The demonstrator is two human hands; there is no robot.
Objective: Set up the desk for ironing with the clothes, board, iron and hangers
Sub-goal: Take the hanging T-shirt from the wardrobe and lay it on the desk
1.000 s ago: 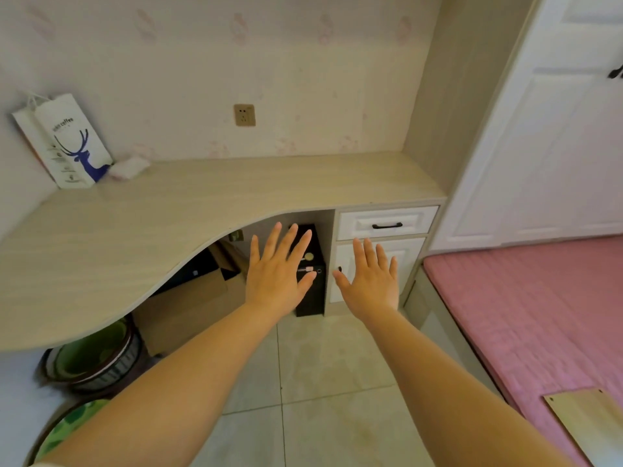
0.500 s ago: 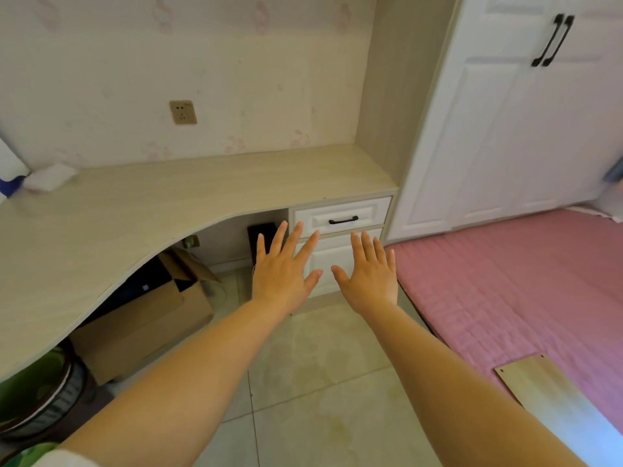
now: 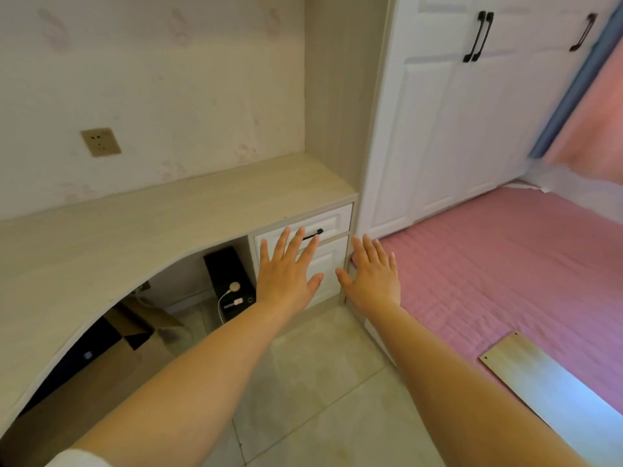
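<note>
A pale wooden desk (image 3: 141, 224) curves along the wall on the left, its top bare where I can see it. My left hand (image 3: 286, 271) and my right hand (image 3: 372, 274) are stretched out in front of me, palms down, fingers spread, holding nothing. They hover in the air in front of the white drawers (image 3: 332, 224) under the desk's right end. A flat wooden board (image 3: 536, 375) lies on the pink bed (image 3: 505, 264) at the lower right. No iron, clothes or hangers are in sight.
White wardrobe doors (image 3: 472, 123) with black handles stand behind the bed. A wall socket (image 3: 100, 142) sits above the desk. Under the desk are a cardboard box (image 3: 111, 362) and a black computer tower (image 3: 229, 281). A pink curtain (image 3: 600, 106) hangs at the far right.
My view has swung to the right: the desk has slid left, the paper bag has left the frame, and the wardrobe, bed and curtain have come in. Both hands stay spread and empty.
</note>
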